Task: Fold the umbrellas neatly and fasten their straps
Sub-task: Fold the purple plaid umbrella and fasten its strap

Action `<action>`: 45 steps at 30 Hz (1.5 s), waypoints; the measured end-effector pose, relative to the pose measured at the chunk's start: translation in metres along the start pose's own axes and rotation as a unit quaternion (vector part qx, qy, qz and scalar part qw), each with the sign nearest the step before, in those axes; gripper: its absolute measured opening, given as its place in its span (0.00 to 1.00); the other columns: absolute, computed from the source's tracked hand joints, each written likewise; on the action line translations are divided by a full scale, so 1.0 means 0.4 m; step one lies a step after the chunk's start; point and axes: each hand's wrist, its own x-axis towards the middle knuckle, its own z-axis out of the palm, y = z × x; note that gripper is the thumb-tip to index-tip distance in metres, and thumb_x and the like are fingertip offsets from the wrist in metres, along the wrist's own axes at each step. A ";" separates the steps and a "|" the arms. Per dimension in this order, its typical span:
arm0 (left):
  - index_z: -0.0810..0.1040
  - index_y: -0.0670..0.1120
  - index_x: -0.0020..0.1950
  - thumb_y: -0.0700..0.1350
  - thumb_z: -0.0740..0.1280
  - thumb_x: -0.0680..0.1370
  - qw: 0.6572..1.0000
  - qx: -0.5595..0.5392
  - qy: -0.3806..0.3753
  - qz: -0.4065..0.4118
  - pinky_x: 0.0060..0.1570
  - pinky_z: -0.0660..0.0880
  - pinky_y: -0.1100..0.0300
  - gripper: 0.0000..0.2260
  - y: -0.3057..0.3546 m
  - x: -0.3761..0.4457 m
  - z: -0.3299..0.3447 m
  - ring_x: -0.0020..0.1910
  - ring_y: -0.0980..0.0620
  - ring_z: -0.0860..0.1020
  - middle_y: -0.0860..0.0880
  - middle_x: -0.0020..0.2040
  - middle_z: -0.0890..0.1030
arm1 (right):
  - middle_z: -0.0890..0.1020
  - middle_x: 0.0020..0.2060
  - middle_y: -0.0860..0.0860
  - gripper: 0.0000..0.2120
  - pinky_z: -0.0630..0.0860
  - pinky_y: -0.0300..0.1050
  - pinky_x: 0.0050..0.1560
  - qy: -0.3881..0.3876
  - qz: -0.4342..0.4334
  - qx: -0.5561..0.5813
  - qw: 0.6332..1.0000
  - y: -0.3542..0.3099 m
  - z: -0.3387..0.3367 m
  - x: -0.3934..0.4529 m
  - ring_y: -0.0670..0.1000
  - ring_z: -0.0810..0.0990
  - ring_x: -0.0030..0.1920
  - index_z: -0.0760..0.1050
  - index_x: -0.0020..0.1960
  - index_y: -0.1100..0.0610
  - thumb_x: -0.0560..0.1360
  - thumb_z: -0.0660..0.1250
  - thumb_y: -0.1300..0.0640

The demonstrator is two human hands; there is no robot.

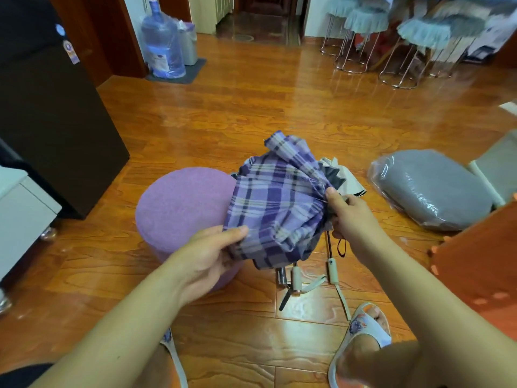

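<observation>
I hold a purple plaid umbrella in mid air above the floor, its canopy loose and bunched. My left hand grips the lower left edge of the plaid cloth, thumb on top. My right hand pinches the gathered cloth at its right side. Below it lie other umbrellas on the floor: a beige and black canopy behind my right hand, and beige handles with straps and a metal shaft showing under the plaid cloth.
A round purple stool stands just left of the umbrella. A grey cushion in plastic wrap lies at the right. An orange object fills the right edge. My slippered feet are on the wood floor; a dark cabinet stands at left.
</observation>
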 end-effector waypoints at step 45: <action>0.67 0.46 0.55 0.65 0.65 0.70 0.572 0.706 0.243 0.340 0.40 0.68 0.49 0.26 -0.116 0.071 0.154 0.47 0.42 0.73 0.45 0.50 0.72 | 0.71 0.26 0.51 0.27 0.60 0.48 0.29 0.095 -0.007 -0.225 0.970 -0.051 0.116 -0.021 0.54 0.70 0.29 0.65 0.31 0.56 0.79 0.62 0.39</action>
